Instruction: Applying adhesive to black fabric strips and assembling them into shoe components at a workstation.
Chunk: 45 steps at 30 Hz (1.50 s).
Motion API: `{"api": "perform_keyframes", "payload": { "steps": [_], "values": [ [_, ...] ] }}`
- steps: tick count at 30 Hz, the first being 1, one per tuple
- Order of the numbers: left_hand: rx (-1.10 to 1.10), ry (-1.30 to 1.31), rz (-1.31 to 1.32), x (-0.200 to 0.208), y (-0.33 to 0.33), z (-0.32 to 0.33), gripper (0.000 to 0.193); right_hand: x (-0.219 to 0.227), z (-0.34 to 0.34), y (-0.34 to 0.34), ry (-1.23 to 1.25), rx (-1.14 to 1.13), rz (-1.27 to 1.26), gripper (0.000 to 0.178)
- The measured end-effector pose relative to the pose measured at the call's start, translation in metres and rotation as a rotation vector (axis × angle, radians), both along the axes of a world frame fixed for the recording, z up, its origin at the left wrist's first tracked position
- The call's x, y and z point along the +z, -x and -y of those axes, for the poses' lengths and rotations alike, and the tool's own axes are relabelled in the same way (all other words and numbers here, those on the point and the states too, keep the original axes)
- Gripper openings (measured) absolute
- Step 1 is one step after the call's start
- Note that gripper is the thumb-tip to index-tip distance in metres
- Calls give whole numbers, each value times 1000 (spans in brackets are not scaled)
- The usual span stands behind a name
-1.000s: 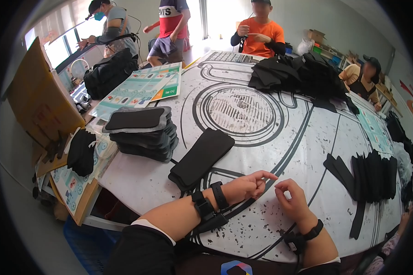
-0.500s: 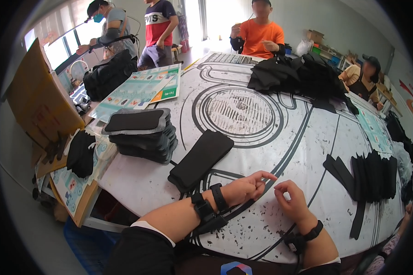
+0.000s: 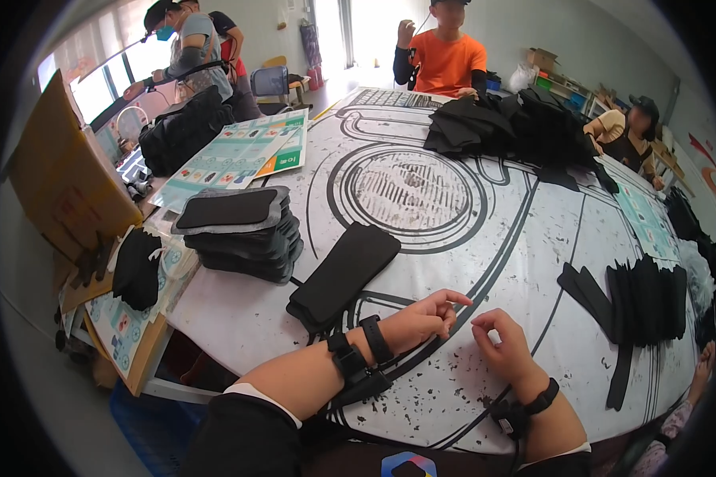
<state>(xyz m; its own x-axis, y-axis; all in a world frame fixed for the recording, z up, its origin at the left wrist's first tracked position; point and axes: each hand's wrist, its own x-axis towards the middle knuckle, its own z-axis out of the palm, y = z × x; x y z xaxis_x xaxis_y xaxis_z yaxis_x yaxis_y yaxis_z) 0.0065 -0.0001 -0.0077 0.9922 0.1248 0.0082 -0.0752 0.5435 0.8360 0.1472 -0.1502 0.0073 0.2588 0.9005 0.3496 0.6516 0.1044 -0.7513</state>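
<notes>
Beyond the left grip point(image 3: 427, 319), leftward, lies a black stack point(image 3: 344, 274); they're apart.

Your left hand point(image 3: 419, 322) hid its own palm; the lower edge cut off your left sleeve point(image 3: 250, 433) and a neighbour's patterned sleeve point(image 3: 670, 433).

Brown cardboard box point(image 3: 70, 179) left of black bag point(image 3: 181, 133) and printed sheets point(image 3: 232, 151)

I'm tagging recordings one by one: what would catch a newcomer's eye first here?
Probably the left hand and right hand, close together and seemingly empty, over the white table at lower centre. Next, the large striped circle beyond them, the dark stack to its left and the bright orange shirt across the table.
</notes>
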Motion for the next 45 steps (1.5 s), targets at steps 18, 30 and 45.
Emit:
{"api": "perform_keyframes", "payload": {
  "steps": [18,30,45],
  "values": [
    [-28,0,4,0,1,0,58,1,1,-2,6,31,24,13],
    [-30,-43,-11,3,3,3,62,-3,1,-3,-14,44,-11,16],
    [-9,-132,-55,1,-1,1,51,1,3,-3,18,42,5,12]
  ]
}}
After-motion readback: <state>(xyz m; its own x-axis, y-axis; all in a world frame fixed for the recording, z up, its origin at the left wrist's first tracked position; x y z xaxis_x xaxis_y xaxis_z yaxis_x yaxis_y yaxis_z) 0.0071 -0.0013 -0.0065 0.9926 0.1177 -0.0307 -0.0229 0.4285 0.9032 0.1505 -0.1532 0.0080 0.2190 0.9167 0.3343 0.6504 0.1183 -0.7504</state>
